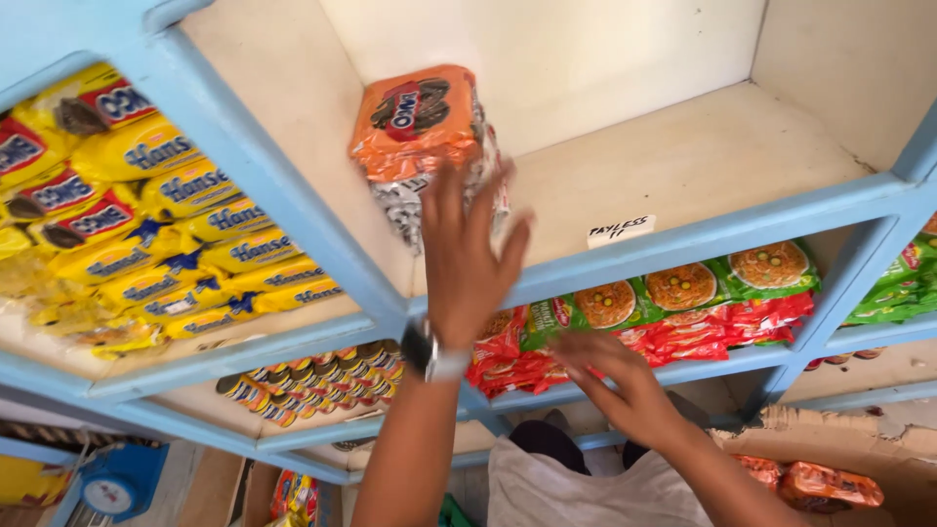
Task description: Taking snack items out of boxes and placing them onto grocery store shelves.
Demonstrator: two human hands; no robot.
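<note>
Pressing my left hand (467, 256), fingers spread wide, against the orange packet stack (422, 146) at the blue shelf's (683, 239) left corner, my right hand (615, 385) hung loosely open, gripping nothing, below it

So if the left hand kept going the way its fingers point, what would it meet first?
The left hand points up and into the shelf, at the stack of orange packets. Its fingertips already overlap the stack's lower packets, so it would likely meet those first; whether they touch yet is unclear.
</note>
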